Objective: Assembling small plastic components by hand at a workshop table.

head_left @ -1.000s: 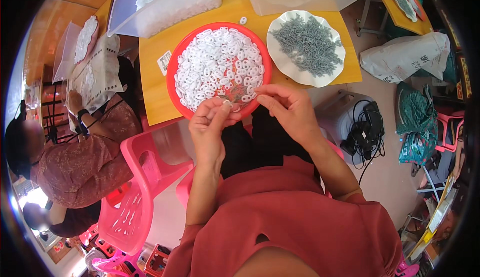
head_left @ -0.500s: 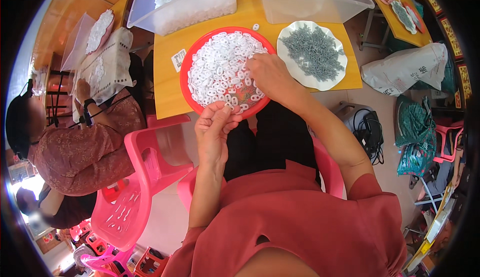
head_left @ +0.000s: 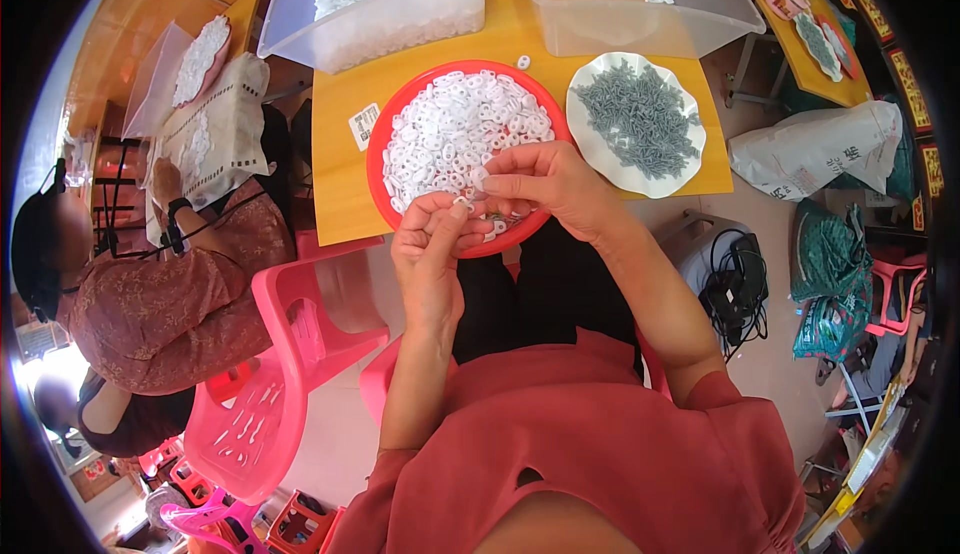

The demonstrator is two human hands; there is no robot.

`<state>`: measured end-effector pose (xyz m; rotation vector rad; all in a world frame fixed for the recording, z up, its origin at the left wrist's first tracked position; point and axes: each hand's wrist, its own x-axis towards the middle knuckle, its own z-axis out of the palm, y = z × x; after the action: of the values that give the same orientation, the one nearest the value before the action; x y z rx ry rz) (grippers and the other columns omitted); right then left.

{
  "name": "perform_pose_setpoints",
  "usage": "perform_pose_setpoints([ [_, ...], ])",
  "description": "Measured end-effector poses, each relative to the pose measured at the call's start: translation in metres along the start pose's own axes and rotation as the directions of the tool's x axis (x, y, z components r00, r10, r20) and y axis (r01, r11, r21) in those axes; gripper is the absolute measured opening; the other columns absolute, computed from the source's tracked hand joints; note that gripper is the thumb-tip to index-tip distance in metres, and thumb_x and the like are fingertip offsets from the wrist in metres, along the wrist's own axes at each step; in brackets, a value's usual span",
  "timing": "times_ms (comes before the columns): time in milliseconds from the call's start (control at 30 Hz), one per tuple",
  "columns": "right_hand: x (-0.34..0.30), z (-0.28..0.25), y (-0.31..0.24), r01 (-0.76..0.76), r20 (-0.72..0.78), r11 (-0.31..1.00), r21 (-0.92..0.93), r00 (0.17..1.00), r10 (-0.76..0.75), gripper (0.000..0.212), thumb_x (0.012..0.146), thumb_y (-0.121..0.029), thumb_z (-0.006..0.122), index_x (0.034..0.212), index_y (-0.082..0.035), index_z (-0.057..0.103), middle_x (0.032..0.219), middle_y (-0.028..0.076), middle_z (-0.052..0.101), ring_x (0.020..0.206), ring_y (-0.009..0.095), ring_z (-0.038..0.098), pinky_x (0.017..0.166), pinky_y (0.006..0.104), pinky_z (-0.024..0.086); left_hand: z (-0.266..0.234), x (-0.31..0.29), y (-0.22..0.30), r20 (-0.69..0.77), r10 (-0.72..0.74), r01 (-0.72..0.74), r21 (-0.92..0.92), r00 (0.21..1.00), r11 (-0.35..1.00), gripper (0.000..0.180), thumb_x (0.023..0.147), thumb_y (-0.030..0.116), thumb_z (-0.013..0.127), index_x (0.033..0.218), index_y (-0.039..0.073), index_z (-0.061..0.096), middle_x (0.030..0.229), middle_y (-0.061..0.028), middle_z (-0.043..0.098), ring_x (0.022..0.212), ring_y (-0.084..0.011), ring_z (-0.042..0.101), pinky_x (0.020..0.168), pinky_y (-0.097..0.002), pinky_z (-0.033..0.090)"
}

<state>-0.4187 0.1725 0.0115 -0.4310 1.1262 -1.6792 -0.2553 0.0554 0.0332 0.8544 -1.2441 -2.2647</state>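
In front of me a red round basin [head_left: 376, 169] holds a heap of small white oval plastic pieces [head_left: 455, 129] with two holes each. Over its near rim, my left hand [head_left: 430, 239] pinches one white two-holed piece [head_left: 461, 202] between thumb and forefinger. Close beside it my right hand [head_left: 555, 189] is closed in a pinch, with a small white piece [head_left: 479, 176] at its fingertips. The hands nearly touch and hide part of the basin's near side. Grey screws [head_left: 640, 119] fill a white scalloped plate [head_left: 655, 186] to the right.
Two clear plastic bins [head_left: 400, 39] [head_left: 640, 29] with white pieces stand at the table's far side. A single white piece [head_left: 523, 62] and a label [head_left: 364, 126] lie on the yellow table [head_left: 335, 189]. A pink chair [head_left: 280, 354] and a seated person [head_left: 170, 294] are at left.
My right hand has come out of the white heap toward me and left, up to the left hand's fingertips. The left hand keeps its pinch. The view has shifted slightly.
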Motion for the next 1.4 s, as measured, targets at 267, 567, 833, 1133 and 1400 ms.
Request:
perform_pose_setpoints([
  [267,-0.002,-0.002,-0.002,-0.058,0.054,0.996,0.062,0.997,0.055,0.022,0.096,-0.017,0.074,0.107,0.002,0.073,0.089,0.005,0.075,0.074,0.009,0.065,0.064,0.0229,0.051,0.006,0.0,-0.003,-0.013,0.06,-0.06,0.012,0.998,0.998,0.01,0.101,0.005,0.066,0.11,0.001,0.064,0.097,-0.0152,0.077,0.08,-0.0191,0.076,0.073,-0.0266,0.06],
  [567,-0.007,-0.003,-0.002,-0.048,0.043,0.998,-0.039,0.998,0.05,0.023,0.095,-0.017,0.075,0.106,0.002,0.073,0.085,0.004,0.071,0.073,0.009,0.065,0.064,0.0229,0.05,0.008,-0.003,-0.005,-0.024,0.132,-0.129,0.12,0.991,0.984,0.009,0.1,0.002,0.067,0.108,-0.001,0.064,0.095,-0.0144,0.076,0.078,-0.0187,0.075,0.073,-0.027,0.061],
  [833,-0.009,-0.004,-0.005,-0.015,0.055,0.986,-0.165,0.998,0.024,0.018,0.096,-0.013,0.073,0.105,0.002,0.071,0.091,0.002,0.07,0.08,0.008,0.065,0.074,0.0232,0.053,0.011,-0.004,-0.008,-0.034,0.198,-0.186,0.216,0.98,0.959,0.009,0.1,0.0,0.067,0.108,-0.003,0.063,0.094,-0.0131,0.075,0.079,-0.0165,0.074,0.074,-0.0264,0.061],
  [1133,-0.012,-0.003,-0.007,0.04,0.08,0.955,-0.295,0.997,-0.017,0.017,0.097,-0.012,0.073,0.106,0.002,0.071,0.094,0.001,0.071,0.089,0.006,0.065,0.078,0.0225,0.054,0.013,-0.003,-0.011,0.003,0.219,-0.214,0.244,0.976,0.946,0.009,0.099,0.0,0.068,0.107,-0.003,0.064,0.092,-0.0139,0.076,0.076,-0.0175,0.075,0.071,-0.0253,0.061],
  [1400,-0.014,-0.002,-0.012,0.058,0.056,0.944,-0.324,0.998,-0.043,0.02,0.098,-0.013,0.072,0.109,0.004,0.072,0.095,0.002,0.072,0.088,0.006,0.065,0.078,0.022,0.054,0.013,-0.005,-0.011,0.025,0.175,-0.176,0.211,0.984,0.962,0.011,0.101,-0.001,0.066,0.111,-0.004,0.063,0.096,-0.0127,0.075,0.081,-0.0173,0.075,0.076,-0.0267,0.061],
])
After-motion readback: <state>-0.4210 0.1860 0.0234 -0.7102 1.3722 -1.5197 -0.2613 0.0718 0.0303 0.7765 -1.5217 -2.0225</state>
